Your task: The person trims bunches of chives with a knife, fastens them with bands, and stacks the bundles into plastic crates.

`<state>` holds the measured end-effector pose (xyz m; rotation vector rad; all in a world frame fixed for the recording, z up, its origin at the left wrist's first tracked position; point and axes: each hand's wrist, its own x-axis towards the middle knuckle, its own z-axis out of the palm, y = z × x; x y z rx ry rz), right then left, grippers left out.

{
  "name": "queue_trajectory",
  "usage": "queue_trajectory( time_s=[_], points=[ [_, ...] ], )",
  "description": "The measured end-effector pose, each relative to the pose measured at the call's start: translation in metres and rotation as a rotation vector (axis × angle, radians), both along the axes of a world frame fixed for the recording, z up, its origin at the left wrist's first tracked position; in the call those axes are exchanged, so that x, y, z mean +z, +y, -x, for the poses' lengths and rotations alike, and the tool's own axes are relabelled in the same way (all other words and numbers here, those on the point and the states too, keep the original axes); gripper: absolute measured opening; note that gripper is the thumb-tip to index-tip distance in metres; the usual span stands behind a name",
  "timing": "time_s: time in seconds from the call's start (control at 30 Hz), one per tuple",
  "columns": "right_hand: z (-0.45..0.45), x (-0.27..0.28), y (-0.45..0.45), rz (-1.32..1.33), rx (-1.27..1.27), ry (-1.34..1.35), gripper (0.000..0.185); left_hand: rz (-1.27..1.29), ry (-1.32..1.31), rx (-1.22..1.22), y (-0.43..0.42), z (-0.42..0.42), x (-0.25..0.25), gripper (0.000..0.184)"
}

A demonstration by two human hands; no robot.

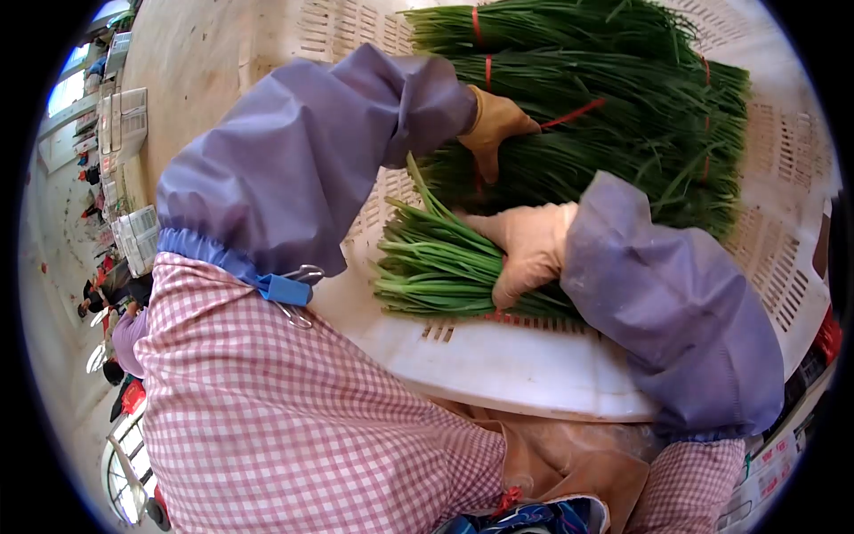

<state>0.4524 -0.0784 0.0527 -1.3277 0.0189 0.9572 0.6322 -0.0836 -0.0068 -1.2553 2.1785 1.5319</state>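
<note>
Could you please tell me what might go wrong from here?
The left hand is right beside a loose end of red tie, so a snag could tug a binding loose. The right hand spans the nearest bundle of chives; squeezing hard might bruise the stems. The scissors, hanging by the purple sleeve, might catch or drop.

A white plastic basket (498, 369) with slotted panels fills the frame from the top centre to the right edge, its curved rim crossing the lower centre. Long green bundles (614, 84) with red bands (488, 71) lie side by side in it, upper centre to upper right. Another green bunch (431, 267) is at the centre, at the basket's near side; whether it rests fully there is unclear.
</note>
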Motion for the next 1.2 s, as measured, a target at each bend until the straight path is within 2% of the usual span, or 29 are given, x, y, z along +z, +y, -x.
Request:
queue_trajectory(
  time_s=[0.07, 0.17, 0.2, 0.33, 0.43, 0.53, 0.6, 0.7, 0.77, 0.87, 0.93, 1.0, 1.07, 1.2],
  points=[
    [-0.006, -0.017, 0.007, -0.034, 0.046, 0.111, 0.098, -0.011, 0.007, 0.013, 0.004, 0.004, -0.004, 0.092],
    [-0.011, -0.062, 0.020, 0.134, -0.002, 0.058, 0.101, -0.054, -0.020, 0.018, -0.001, 0.005, 0.002, 0.093],
    [-0.013, -0.058, 0.020, 0.176, -0.059, 0.022, 0.103, -0.078, -0.028, 0.019, -0.002, 0.006, 0.004, 0.093],
    [-0.020, -0.028, 0.018, 0.416, 0.053, 0.003, 0.110, -0.125, -0.085, 0.041, -0.006, 0.008, 0.012, 0.091],
    [-0.018, -0.035, 0.023, 0.377, 0.002, -0.061, 0.107, -0.098, -0.083, 0.018, -0.004, 0.009, 0.008, 0.090],
    [-0.011, -0.075, 0.017, 0.000, -0.216, -0.065, 0.105, -0.022, -0.090, 0.016, 0.002, 0.007, -0.010, 0.089],
    [-0.013, -0.080, 0.020, 0.091, -0.226, -0.004, 0.104, 0.042, -0.112, 0.012, 0.006, 0.007, -0.019, 0.089],
    [-0.014, -0.065, 0.029, 0.313, -0.189, 0.018, 0.103, 0.025, -0.196, 0.028, 0.006, 0.014, -0.001, 0.096],
    [-0.009, -0.044, 0.026, 0.471, -0.137, 0.066, 0.102, 0.037, -0.166, 0.043, 0.007, 0.013, 0.002, 0.094],
    [0.032, -0.051, 0.000, 0.505, -0.012, 0.068, 0.103, 0.090, -0.148, 0.053, 0.014, 0.012, 0.000, 0.090],
    [0.074, -0.041, -0.040, 0.453, 0.128, 0.168, 0.101, 0.114, -0.140, 0.075, 0.017, 0.013, -0.003, 0.088],
    [0.120, -0.036, -0.065, 0.402, 0.063, 0.171, 0.097, 0.111, -0.139, 0.108, 0.020, 0.012, 0.002, 0.087],
    [0.140, -0.029, -0.061, 0.546, 0.021, 0.232, 0.091, 0.113, -0.149, 0.133, 0.022, 0.014, 0.001, 0.088],
    [0.137, -0.028, -0.059, 0.659, -0.005, 0.302, 0.077, 0.127, -0.161, 0.190, 0.026, 0.013, -0.001, 0.087]
  ],
)
